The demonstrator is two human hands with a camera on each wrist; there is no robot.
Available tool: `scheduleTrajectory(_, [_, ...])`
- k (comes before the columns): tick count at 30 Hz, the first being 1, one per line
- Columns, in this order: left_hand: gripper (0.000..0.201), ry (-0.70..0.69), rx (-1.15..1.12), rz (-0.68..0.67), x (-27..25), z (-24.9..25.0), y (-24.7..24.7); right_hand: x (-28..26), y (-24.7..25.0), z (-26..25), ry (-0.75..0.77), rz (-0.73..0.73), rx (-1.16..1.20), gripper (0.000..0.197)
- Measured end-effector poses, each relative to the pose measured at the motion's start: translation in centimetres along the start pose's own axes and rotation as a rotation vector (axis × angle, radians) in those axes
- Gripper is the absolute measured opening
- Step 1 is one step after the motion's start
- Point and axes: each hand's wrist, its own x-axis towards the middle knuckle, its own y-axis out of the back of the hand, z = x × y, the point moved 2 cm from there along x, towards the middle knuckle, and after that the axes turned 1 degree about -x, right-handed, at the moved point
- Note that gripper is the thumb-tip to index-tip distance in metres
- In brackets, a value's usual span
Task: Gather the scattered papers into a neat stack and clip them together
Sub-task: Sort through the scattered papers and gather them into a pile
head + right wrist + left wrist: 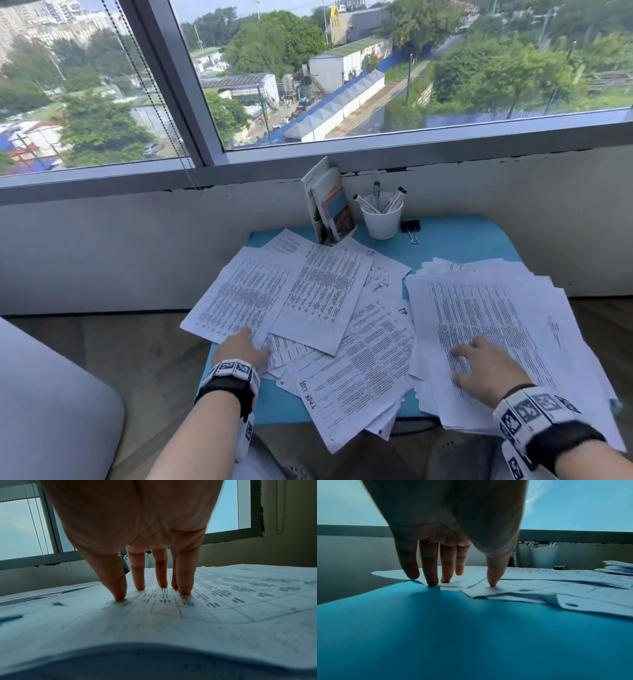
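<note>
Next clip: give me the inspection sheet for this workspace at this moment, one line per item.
Surface: blue table, mostly covered with sheets.
Job's things: scattered papers overlapping at left and centre; rough pile at right; binder clip lying unused beside the cup.
Clutter: white cup holding markers; brochure stand.
Grippers: left hand fingertips press on the loose sheets' near edge; right hand presses spread fingers on the pile.
Cables: nothing seen on the table; a blind's bead chain hangs at the window.
Surroundings: window, white sill wall, wooden floor.
</note>
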Motion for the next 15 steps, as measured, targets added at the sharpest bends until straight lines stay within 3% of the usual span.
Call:
scheduleTrajectory(3, [0.044,-0.022,0.001,0.018,-0.4,0.2,-0.1,-0.3,-0.1,-0.1,-0.005,0.004,0.006,0.043])
scheduleTrajectory(9, [0.015,-0.009,0.0,0.11,-1.9,0.6,0.5,-0.8,-0.1,-0.2,0.011,-0.017,-0.042,0.047])
scheduleTrajectory(12, [0.014,-0.003,-0.253,0.298,-3.2,1.2,1.3,-1.1,0.1,-0.7,-0.006,-0.062,-0.037,0.056])
scheduleTrajectory(15, [0.013,-0.258,-0.473,0.556,-5.9,4.9,1.7,-2.0,1.2,-3.4,0.07,0.056,0.148,0.062])
